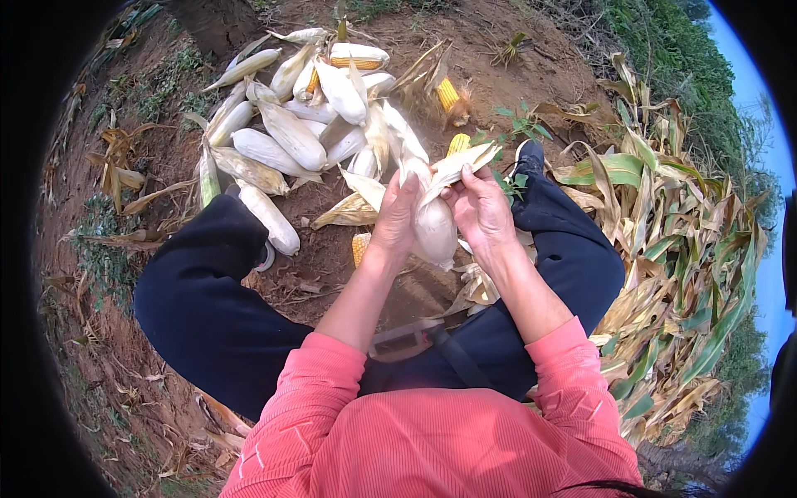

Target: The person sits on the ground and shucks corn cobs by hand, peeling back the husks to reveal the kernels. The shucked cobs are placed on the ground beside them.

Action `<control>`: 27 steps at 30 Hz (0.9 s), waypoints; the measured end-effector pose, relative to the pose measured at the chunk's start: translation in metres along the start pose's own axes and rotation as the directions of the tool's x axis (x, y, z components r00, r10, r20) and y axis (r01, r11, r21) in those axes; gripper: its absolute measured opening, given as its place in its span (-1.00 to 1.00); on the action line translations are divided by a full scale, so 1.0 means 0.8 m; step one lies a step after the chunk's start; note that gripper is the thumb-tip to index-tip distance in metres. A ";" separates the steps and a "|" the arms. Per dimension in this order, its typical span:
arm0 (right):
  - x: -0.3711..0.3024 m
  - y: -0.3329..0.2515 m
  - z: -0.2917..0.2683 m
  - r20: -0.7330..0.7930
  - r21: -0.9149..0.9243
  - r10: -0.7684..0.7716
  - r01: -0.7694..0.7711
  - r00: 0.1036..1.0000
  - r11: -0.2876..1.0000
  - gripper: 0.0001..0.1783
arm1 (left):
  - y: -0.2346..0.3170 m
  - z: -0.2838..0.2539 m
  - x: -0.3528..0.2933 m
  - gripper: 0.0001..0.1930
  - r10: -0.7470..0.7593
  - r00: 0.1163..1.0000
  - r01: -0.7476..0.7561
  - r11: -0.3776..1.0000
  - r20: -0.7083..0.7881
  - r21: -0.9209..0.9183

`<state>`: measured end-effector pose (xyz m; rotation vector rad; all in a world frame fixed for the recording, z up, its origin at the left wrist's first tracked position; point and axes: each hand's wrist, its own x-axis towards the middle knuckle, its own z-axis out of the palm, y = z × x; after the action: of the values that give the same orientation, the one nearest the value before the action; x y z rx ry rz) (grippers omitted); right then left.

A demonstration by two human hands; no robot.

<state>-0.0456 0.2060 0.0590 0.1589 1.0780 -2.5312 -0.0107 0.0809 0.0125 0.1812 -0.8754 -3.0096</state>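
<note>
Between my knees I hold an ear of corn (435, 232) in pale, dry husk, its rounded end toward me. My left hand (397, 217) is closed around its left side, the thumb on top. On the other side my right hand (481, 212) pinches a loose husk leaf (458, 173) that stands away from the ear. The kernels of this ear are hidden under husk. Just beyond it shows the yellow tip of another corn cob (458, 144). A bare orange cob (360, 247) lies on the ground left of my left wrist.
A heap of husked ears (286, 137) spreads over the soil ahead and to the left. One peeled cob (448, 95) lies beyond my hands. Dry corn stalks and leaves (664, 274) pile up on the right. My bent legs (207, 290) flank the work area; a tree trunk (217, 25) stands far left.
</note>
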 end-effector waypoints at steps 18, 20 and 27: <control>-0.012 -0.013 -0.015 0.014 -0.741 0.386 -0.250 0.922 0.623 -0.80 | 0.108 -0.127 0.030 -0.54 0.249 0.782 -0.397 0.906 -0.572 -0.149; -0.017 0.009 -0.017 0.048 -0.946 0.419 -0.094 0.906 0.312 -0.71 | 0.108 -0.124 0.033 -0.54 0.310 0.790 -0.409 0.909 -0.529 -0.078; -0.016 0.017 -0.021 0.221 -0.969 0.134 0.234 0.966 -0.084 -0.58 | 0.104 -0.078 0.027 -0.55 0.253 0.952 -0.250 0.967 -0.171 0.040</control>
<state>-0.0288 0.2131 0.0411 -0.6501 2.5278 -0.9348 -0.0276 -0.0237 0.0022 0.3041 -0.8390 -2.7034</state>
